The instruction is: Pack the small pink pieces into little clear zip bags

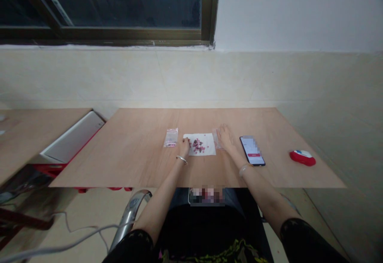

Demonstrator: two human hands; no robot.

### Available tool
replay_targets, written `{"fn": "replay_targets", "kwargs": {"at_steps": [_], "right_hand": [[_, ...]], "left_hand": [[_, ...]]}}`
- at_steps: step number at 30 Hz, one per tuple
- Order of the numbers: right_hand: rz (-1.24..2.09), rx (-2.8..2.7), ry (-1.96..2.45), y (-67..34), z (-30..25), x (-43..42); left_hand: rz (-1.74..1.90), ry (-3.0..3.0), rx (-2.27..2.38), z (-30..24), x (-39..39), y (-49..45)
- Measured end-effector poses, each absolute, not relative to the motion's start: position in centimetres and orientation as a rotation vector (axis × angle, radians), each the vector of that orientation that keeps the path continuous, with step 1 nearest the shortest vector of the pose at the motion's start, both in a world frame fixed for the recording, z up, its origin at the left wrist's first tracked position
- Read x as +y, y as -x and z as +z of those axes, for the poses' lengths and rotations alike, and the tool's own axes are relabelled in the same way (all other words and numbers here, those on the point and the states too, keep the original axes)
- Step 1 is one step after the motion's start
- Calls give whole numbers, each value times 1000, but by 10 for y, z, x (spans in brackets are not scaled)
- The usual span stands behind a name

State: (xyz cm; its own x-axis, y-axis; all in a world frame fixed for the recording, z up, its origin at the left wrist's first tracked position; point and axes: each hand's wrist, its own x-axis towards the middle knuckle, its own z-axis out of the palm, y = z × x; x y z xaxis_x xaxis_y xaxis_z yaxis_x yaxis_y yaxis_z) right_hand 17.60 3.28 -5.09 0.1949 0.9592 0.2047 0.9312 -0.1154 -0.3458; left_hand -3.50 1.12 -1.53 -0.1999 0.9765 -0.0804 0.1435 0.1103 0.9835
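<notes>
Looking down at a wooden board (143, 155), no words can be read anywhere. The phone (252, 150) lies to the right with its screen lit, but the screen is blurred, and only a red bar shows near the bottom. A blurred patch (207, 196) also hides something at the near edge of the board.

In the middle lies a white paper sheet (209, 149) with a small heap of pink and dark bits (197, 145) on it. The left hand (184, 147) is at the left edge of the paper, right beside the bits. Its fingers curl down in a narrow pinch, but I cannot tell if they hold anything. The right hand (226, 138) is open and flat, with its fingers spread, and it touches a clear plastic bag (217, 139) just right of the paper. Left of the paper lies another plastic bag (171, 137) with pink bits inside. A red and white computer mouse (302, 157) sits far to the right.

The board is pale and smooth. Behind it is a cream tile wall (89, 75), with a white wall (293, 12) above and a dark window (119, 4) in a brown frame. Another wooden table (30, 127) stands to the left, and a white cable (60, 247) runs across the floor.
</notes>
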Motion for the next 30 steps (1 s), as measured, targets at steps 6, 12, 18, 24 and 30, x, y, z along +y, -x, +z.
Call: {"fn": "replay_targets", "kwargs": {"at_steps": [6, 12, 18, 24, 30], "right_hand": [[-28, -1842, 2051, -174, -80, 24], [-145, -1858, 2023, -174, -87, 24], [-88, -1915, 2033, -174, -79, 21], [90, -1950, 2112, -169, -62, 17], [179, -1987, 2133, -168, -57, 17]], "left_hand": [[1201, -1225, 1582, -17, 9, 34], [1221, -1335, 1605, -31, 7, 31], [1247, -1620, 1565, -63, 11, 30], [1157, -1821, 1553, -82, 16, 30], [1130, -1950, 1524, -84, 12, 31]]}}
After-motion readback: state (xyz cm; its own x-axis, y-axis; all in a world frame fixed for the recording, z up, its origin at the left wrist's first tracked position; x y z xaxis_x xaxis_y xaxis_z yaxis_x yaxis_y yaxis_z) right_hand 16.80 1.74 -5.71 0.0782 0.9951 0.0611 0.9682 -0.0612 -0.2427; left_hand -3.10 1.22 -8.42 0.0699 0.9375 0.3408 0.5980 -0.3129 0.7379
